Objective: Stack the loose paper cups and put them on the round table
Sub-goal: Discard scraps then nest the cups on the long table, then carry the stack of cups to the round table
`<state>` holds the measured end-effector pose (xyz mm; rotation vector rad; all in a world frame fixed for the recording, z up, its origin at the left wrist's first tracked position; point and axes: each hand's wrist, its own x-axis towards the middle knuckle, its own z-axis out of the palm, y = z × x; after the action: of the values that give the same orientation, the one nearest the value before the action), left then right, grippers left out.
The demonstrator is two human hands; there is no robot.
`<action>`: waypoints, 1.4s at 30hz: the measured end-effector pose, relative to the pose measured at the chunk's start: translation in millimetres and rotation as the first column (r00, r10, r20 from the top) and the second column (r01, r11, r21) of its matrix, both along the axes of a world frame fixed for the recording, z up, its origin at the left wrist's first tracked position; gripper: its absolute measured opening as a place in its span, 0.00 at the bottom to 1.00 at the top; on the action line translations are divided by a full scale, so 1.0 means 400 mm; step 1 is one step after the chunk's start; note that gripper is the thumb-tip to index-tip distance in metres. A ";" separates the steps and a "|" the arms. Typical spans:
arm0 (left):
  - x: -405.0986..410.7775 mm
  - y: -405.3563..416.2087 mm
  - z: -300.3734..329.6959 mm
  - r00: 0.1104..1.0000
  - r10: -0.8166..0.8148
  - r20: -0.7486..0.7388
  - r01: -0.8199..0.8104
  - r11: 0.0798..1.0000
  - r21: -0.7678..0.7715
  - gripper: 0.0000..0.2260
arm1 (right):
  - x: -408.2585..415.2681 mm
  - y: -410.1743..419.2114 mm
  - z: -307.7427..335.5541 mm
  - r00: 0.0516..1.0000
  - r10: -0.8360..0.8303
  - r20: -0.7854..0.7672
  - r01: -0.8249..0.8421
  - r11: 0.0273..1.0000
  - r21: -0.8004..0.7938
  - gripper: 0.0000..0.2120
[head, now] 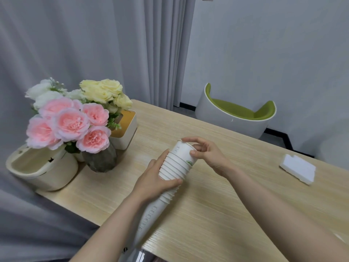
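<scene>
Both hands on a tilted stack of paper cups (170, 176) above the wooden worktop (217, 195).

Left hand (156, 178) wraps the middle of the stack, thumb across its front, grip clenched on the cups. Right hand (205, 154) pinches the topmost cup (184, 150) at its rim end, fingers curled round it. The stack leans away from the person, its near end by the worktop's front edge. Also on the worktop: flower vase (99, 159), cream basket (42, 169), tissue box (125, 132), white foam block (298, 168). A green-lined chair (234, 114) stands beyond.
</scene>
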<state>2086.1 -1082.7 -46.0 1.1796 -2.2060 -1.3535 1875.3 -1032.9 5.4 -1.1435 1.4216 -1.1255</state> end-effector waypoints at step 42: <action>-0.049 -0.140 0.150 0.823 0.121 -0.554 -0.064 0.991 0.122 0.30 | 0.146 -0.063 0.022 0.956 -0.280 -0.083 0.259 0.944 -0.207 0.36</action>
<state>2066.4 -1138.6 14.1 0.7638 -1.6560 -1.5384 1933.9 -1058.0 14.0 -1.1865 1.6190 -1.4384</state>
